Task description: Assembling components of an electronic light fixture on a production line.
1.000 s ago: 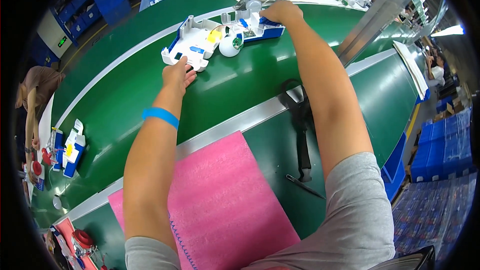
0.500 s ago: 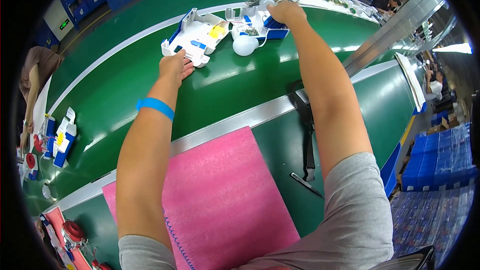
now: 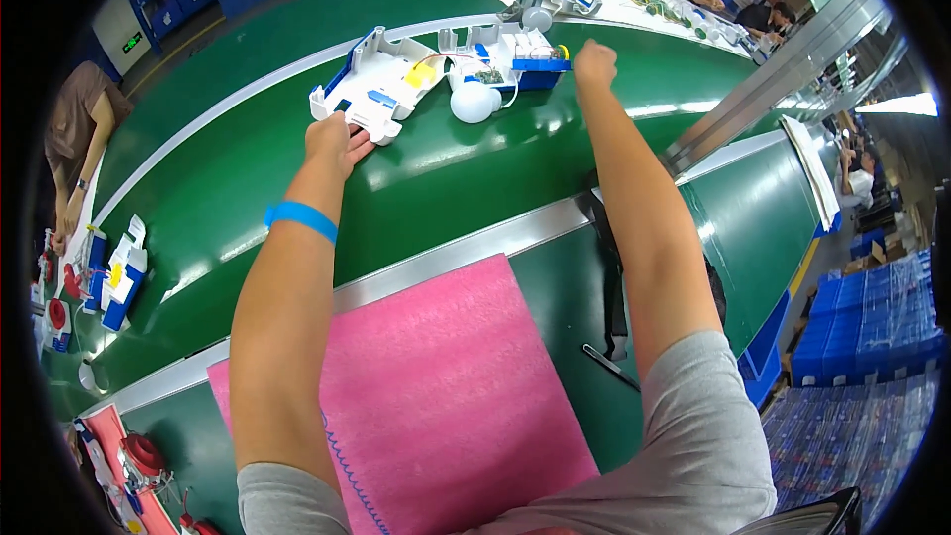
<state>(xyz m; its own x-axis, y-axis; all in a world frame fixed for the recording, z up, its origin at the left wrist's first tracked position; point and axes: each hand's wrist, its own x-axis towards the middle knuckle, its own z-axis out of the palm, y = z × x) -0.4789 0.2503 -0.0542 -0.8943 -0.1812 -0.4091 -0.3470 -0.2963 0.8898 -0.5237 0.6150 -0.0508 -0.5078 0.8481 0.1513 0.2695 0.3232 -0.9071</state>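
Note:
My left hand (image 3: pixel 337 146) grips the near left corner of an open white and blue plastic housing half (image 3: pixel 349 96), thumb on top and fingers underneath. A yellow patch and a blue part show inside it. Thin wires run from it to a second white and blue housing part (image 3: pixel 540 73) on its right, which holds a circuit board. A white bulb (image 3: pixel 475 102) on a white cable lies in front of that part. Just right of it, apart from it, is my right hand (image 3: pixel 595 66), its fingers curled; whether anything is inside them is hidden.
The housings lie on a green conveyor belt (image 3: pixel 238 208). Nearer me are a metal rail, a pink mat (image 3: pixel 446 386), a black strap and a slim metal tool (image 3: pixel 609 367). A metal post (image 3: pixel 763 74) rises at right. Other people work across the belt and at left.
My right hand has let go of the right housing part and moved slightly right and down. The housings and my left hand have shifted a little left in the picture.

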